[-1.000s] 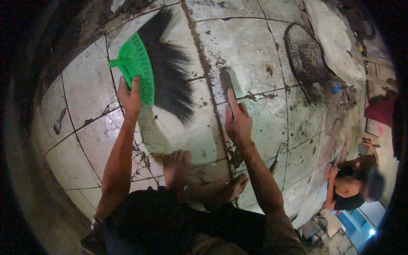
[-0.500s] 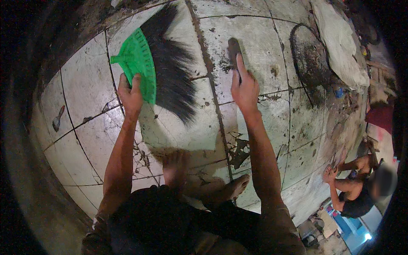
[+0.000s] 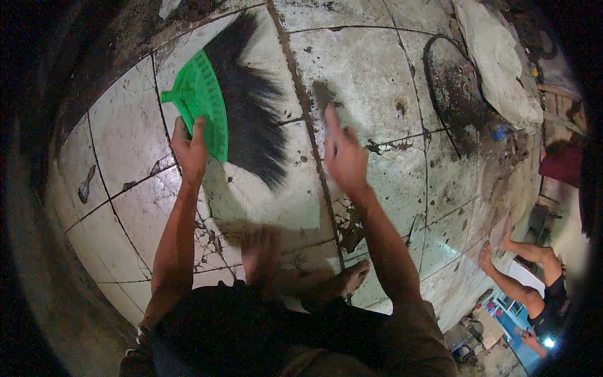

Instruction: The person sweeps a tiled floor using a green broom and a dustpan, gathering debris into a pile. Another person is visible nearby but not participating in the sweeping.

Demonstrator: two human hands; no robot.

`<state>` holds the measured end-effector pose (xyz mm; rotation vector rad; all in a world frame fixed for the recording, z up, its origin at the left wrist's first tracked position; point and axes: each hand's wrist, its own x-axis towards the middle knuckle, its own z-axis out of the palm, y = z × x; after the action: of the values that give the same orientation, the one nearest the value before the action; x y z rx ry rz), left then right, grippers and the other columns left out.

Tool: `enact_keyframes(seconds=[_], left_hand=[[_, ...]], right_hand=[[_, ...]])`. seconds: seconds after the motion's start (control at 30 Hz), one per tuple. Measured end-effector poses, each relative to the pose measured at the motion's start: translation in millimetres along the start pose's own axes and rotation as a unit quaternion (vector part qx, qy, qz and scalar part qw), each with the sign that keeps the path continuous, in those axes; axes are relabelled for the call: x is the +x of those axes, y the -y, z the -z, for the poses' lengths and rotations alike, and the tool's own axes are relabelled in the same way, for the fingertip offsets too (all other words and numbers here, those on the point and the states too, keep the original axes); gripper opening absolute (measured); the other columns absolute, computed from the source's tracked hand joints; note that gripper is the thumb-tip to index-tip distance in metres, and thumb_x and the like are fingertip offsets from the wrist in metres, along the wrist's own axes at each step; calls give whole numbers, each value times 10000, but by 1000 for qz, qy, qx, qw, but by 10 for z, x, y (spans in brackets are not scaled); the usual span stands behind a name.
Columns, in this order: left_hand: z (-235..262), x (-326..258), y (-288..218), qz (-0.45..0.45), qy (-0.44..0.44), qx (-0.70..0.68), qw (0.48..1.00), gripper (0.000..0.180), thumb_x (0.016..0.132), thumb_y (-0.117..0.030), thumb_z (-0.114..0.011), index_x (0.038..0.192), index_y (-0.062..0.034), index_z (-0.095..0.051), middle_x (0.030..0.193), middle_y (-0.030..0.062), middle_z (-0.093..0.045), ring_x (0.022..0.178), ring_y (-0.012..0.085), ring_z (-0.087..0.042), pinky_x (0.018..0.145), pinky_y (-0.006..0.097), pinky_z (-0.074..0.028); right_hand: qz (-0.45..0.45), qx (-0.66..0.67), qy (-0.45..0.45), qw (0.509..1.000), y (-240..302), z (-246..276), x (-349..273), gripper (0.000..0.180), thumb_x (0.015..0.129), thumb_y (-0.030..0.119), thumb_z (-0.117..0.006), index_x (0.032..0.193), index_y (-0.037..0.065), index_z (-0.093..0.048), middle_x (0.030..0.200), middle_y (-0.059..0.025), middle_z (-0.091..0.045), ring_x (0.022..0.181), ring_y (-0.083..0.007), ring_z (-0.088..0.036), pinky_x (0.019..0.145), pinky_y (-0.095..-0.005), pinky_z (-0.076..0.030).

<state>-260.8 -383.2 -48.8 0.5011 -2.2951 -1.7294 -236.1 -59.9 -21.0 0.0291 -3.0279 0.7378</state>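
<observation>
A green plastic broom head (image 3: 200, 103) with long black bristles (image 3: 251, 125) fanned out to the right lies above the tiles. My left hand (image 3: 190, 151) pinches its lower edge, thumb on top; a short socket sticks out at its left, with no stick in it. To the right of the bristles, my right hand (image 3: 345, 160) is closed round a dark, flat, blade-like tool (image 3: 323, 94), its index finger stretched along it. Motion smears this hand and the tool, so the tool's exact kind is unclear. It is apart from the broom head.
My bare feet (image 3: 355, 276) rest on cracked, stained white floor tiles (image 3: 352, 53). A dark cord loop (image 3: 427, 63) and a whitish sack (image 3: 496, 63) lie at right. A small spoon-like object (image 3: 86, 185) lies far left. Another person (image 3: 534, 276) sits at lower right.
My right hand and its tool have moved left and slightly down. The broom head has shifted a little lower in my left hand. The other person's legs and arms have changed position.
</observation>
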Motion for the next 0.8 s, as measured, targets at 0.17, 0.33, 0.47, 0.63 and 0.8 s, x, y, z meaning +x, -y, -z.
enact_keyframes(seconds=[0.17,0.33,0.47,0.63,0.8], left_hand=[[-34,-25,-31,-20,-4,-8,1000,113,1002,-114,-609,1008,-2,-594,891,24,-620,824,89,-530,746,265,-452],[-29,7,-50,-6,1,-28,1000,120,1007,-114,-599,1021,5,-600,908,37,-634,819,94,-530,745,269,-453],[19,-34,-20,-15,5,6,1000,128,1010,-112,-596,1048,9,-607,934,43,-647,835,97,-544,756,273,-458],[-19,6,-58,-1,-2,-30,1000,134,1005,-117,-600,1053,8,-600,937,45,-649,837,108,-552,756,280,-460],[-1,-13,-9,-15,9,-12,1000,141,1002,-126,-606,1055,4,-602,954,49,-656,844,111,-561,762,272,-461]], right_hand=[[27,-8,-52,998,-164,116,364,586,961,150,-594,1528,220,-462,868,-259,-639,753,-441,-651,677,-494,-532],[8,10,-32,999,-113,-86,-30,568,964,165,-597,1513,257,-483,872,-259,-647,781,-444,-656,676,-504,-541],[-24,-29,5,999,-107,118,224,579,947,149,-606,1506,250,-492,933,-298,-665,808,-452,-659,675,-515,-547],[26,-30,-29,999,-179,-55,215,595,954,158,-592,1526,249,-459,937,-313,-659,699,-462,-646,644,-524,-544],[48,11,-58,997,-195,35,242,606,958,142,-587,1537,247,-441,906,-295,-651,672,-450,-643,615,-519,-516]])
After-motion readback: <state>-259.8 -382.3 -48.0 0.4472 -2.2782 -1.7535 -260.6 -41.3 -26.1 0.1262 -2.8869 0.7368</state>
